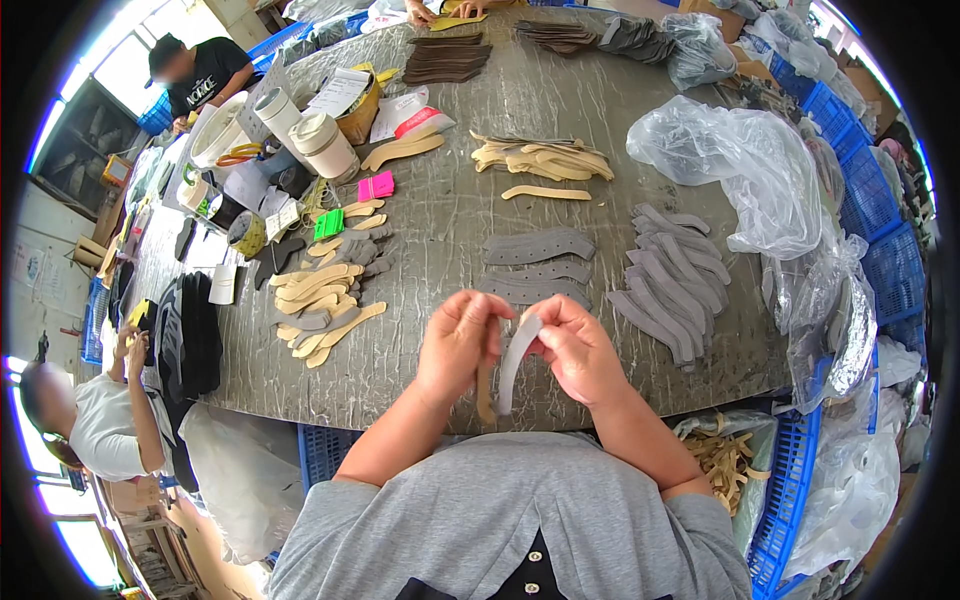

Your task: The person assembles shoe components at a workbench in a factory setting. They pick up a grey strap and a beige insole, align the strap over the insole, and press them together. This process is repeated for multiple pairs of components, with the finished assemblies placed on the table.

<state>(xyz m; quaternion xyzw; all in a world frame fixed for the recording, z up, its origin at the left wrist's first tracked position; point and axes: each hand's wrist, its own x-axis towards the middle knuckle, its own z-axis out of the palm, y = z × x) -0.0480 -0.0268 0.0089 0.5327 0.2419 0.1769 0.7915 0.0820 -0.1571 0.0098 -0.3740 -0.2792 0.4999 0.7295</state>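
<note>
The grey curved strip point(517, 362) is pinched in my right hand point(577, 350) at the table's point(560, 120) near edge; my left hand point(457, 343) pinches a tan strip point(485, 385) just beside it. The blue crate point(790, 490) at my right holds tan strips point(722, 460). A clear plastic bag point(735, 160) lies crumpled on the table.

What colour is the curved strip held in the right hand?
Grey, the curved strip in the right hand; head view shows it best.
</note>
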